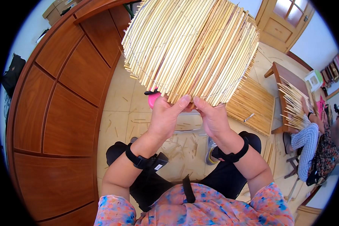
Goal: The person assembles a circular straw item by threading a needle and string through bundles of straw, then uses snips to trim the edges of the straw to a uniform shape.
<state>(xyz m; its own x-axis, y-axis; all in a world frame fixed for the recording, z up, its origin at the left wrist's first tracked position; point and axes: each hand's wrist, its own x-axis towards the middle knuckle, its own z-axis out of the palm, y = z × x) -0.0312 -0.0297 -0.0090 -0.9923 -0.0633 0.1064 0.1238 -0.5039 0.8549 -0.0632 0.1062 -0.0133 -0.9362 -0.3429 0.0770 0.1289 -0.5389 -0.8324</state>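
Pale-yellow, rounded mat of thin reed-like sticks is up at far centre; left hand and right hand pinch its near edge. Probably light, stiff lengthwise, brittle; grip several sticks together.

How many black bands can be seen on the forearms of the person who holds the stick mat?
2: one band around the left forearm, another band around the right forearm. No others show.

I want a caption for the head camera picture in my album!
Left hand and right hand grip the edge of a stick mat above a littered floor.
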